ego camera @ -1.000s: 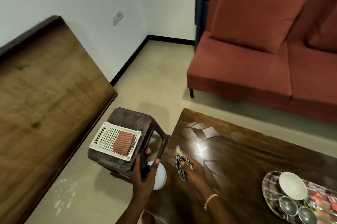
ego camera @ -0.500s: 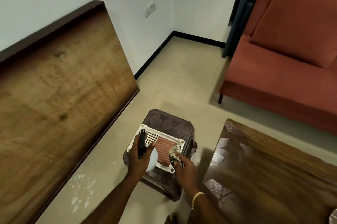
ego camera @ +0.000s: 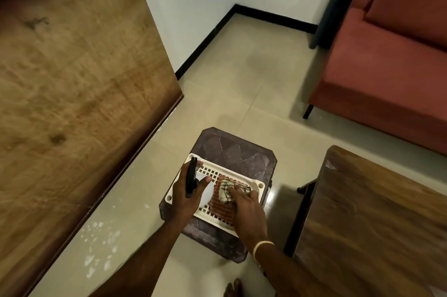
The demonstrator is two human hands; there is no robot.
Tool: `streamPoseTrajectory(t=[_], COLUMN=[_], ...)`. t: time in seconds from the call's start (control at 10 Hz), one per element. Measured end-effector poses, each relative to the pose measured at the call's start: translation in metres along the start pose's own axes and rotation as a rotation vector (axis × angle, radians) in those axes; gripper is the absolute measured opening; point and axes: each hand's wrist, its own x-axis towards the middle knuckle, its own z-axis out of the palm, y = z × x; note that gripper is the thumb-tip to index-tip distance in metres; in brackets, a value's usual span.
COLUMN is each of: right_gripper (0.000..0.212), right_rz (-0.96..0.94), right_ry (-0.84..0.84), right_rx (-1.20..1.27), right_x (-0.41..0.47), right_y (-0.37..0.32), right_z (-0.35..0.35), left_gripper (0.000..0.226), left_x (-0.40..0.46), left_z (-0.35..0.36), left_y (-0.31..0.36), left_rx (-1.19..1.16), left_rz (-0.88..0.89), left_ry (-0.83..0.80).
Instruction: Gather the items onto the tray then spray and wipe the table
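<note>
Over the white slotted basket (ego camera: 258,185) on the stool (ego camera: 238,151), my left hand (ego camera: 187,191) wraps its fingers round the spray bottle (ego camera: 205,191) to stand it inside, while my right hand (ego camera: 246,209) lays straight fingers on the checked cloth (ego camera: 225,189), pressing it flat there.

Since a second ago, both hands have left the wooden surface (ego camera: 377,219) for the white basket (ego camera: 254,184) on the stool (ego camera: 239,151). The left hand (ego camera: 186,194) now holds the spray bottle (ego camera: 205,190) over the basket, and the crumpled cloth (ego camera: 226,190) lies under the right hand's (ego camera: 246,209) fingers (ego camera: 233,191), on the red cloth (ego camera: 221,206).
</note>
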Motion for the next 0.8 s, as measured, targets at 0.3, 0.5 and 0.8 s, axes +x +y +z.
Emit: streamPoseTrajectory(t=[0.3, 0.5, 0.8], right_gripper=[0.083, 0.075, 0.063], right_rz=[-0.065, -0.040, -0.029], right_ry=[-0.041, -0.025, 0.158], right_rx=[-0.226, -0.197, -0.234], right_x=[0.026, 0.021, 0.010], right_y=[0.017, 0.013, -0.003], right_z=[0.052, 0.065, 0.044], left_gripper=[0.056, 0.052, 0.123], left_x=[0.034, 0.036, 0.018], left_z=[0.007, 0.007, -0.015], left_y=[-0.030, -0.034, -0.025], left_rx=[0.017, 0.023, 0.169], left_rz=[0.035, 0.046, -0.102], left_ry=[-0.022, -0.061, -0.064])
